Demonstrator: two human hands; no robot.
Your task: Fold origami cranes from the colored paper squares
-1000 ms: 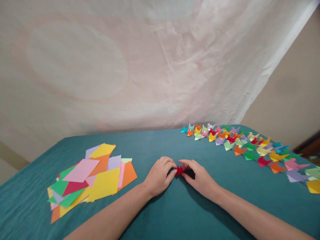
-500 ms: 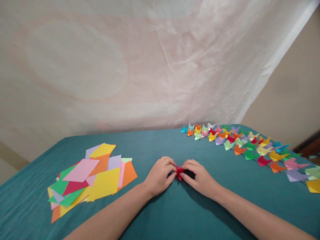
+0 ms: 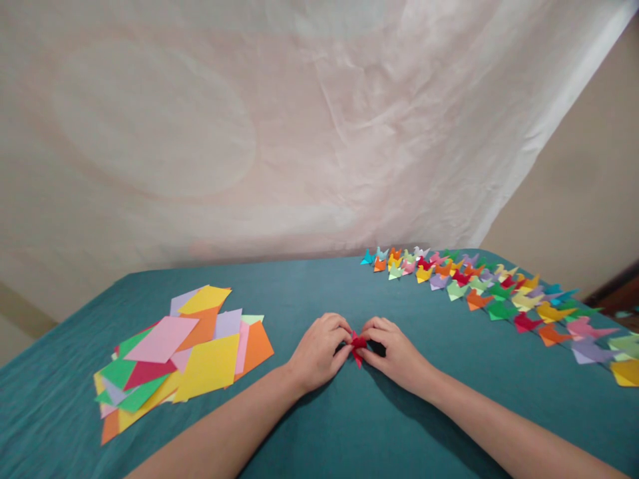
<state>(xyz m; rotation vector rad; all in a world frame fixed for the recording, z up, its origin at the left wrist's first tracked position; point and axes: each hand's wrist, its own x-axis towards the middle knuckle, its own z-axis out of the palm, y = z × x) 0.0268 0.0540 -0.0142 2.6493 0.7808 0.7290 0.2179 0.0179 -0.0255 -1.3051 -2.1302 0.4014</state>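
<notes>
A small folded red origami paper [image 3: 358, 346] is held between both hands, low over the middle of the teal-covered table [image 3: 319, 426]. My left hand [image 3: 322, 349] pinches its left side with thumb and fingers. From the other side, my right hand [image 3: 394, 349] pinches it in the same way. Pointed tips of the paper stick out above and below the fingertips. The fingers cover its sides, so I cannot make out its full shape.
To the left lies a loose pile of coloured paper sheets [image 3: 207, 366]. Along the right and back right stand rows of folded paper birds [image 3: 479, 299] in many colours. A pale hanging cloth [image 3: 299, 133] closes off the table's far edge.
The red paper has shifted slightly, and its lower tip reaches a little further down between the fingers. My right hand has moved very slightly; my left is almost still.
</notes>
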